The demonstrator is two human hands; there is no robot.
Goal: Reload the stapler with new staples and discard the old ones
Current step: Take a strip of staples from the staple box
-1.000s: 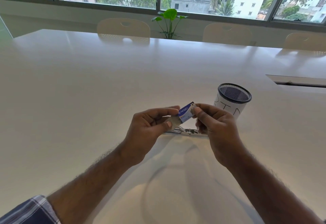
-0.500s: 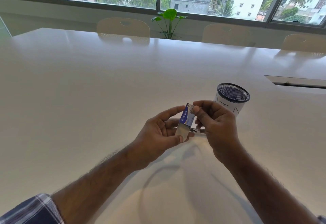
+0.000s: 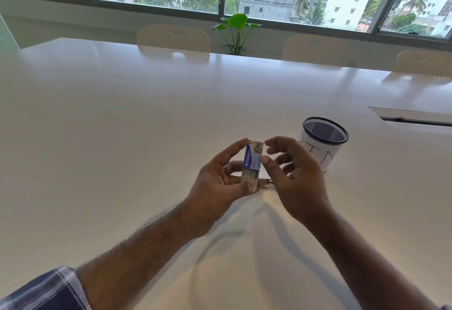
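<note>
Table (image 3: pixel 122 150): big white glossy top, everything else is placed off the bin.

Bin (image 3: pixel 324 144): mesh cup with a paper wrap, upright on the table, just right of and behind our hands. We read it as the drop for old staples. Light and probably easy to knock over, so we'd drop in from above, no leaning on the rim.

Left hand (image 3: pixel 220 187): just left of the bin, holding the box upright, thumb at its bottom end, index fingertip at its top, other fingers curled behind.

Right hand (image 3: pixel 293 175): between box and bin, fingers loosely curled, nothing in it. Thumb tip is beside the box's right edge; contact or a hair off, we can't tell.

Stapler (image 3: pixel 267 182): only a sliver of metal shows on the table below the hands, left of the bin. Open or loaded, can't tell.

Box (image 3: pixel 253 163): small blue-and-white card staple box, the lower end looking slid open with grey strips showing. Handling call: light, thin card, crushes if squeezed, so we hold the narrow ends or edges as now. Strips inside should be stiff but snap along glue lines and are slick; we'd pinch one by its long sides and pull straight out, keeping the open end from tipping down.
</note>
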